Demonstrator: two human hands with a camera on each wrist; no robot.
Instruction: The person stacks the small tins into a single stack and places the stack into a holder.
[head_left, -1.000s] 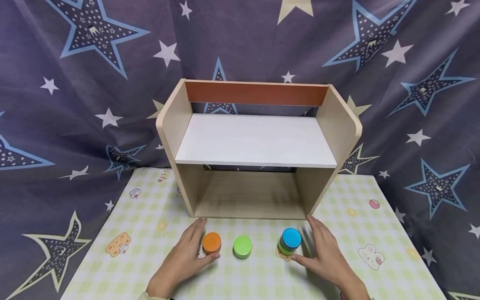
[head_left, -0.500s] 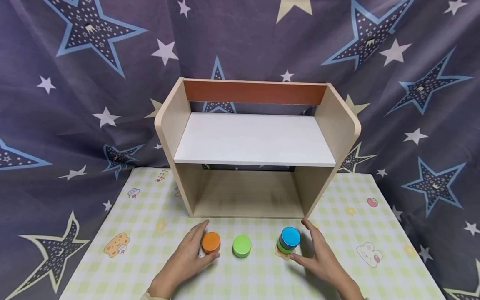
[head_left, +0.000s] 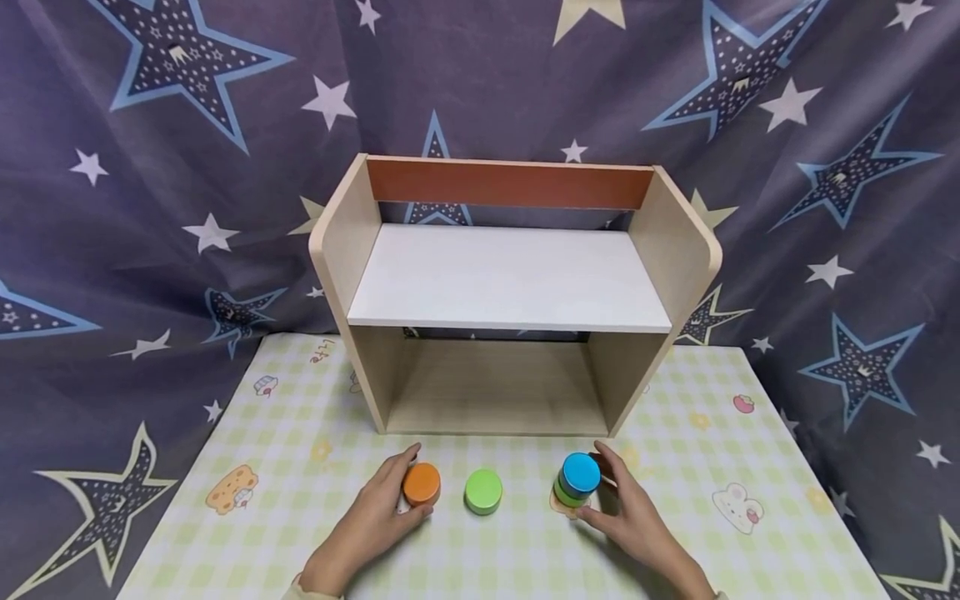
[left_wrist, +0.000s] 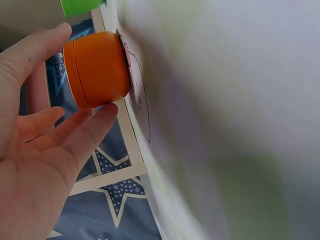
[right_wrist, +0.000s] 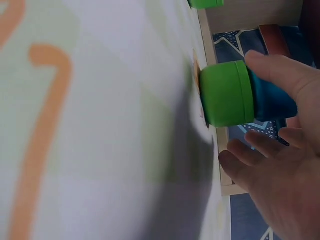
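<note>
Right hand (head_left: 628,515): moved nearer blue-on-green stack (head_left: 579,477); half-open, empty. Left hand (head_left: 373,512): likewise, around orange jar (head_left: 422,484). I'd pinch low.

- Tablecloth (head_left: 525,550), about ten o'clock on it in the head view: reddish lettering (head_left: 322,351), too small to read surely.
- Same cloth, nine o'clock in the right wrist view: large orange strokes (right_wrist: 49,120), cut off, unreadable.

Orange tub (left_wrist: 98,70) looks smooth plast. (curtain (head_left: 480,75) matt cloth).
</note>
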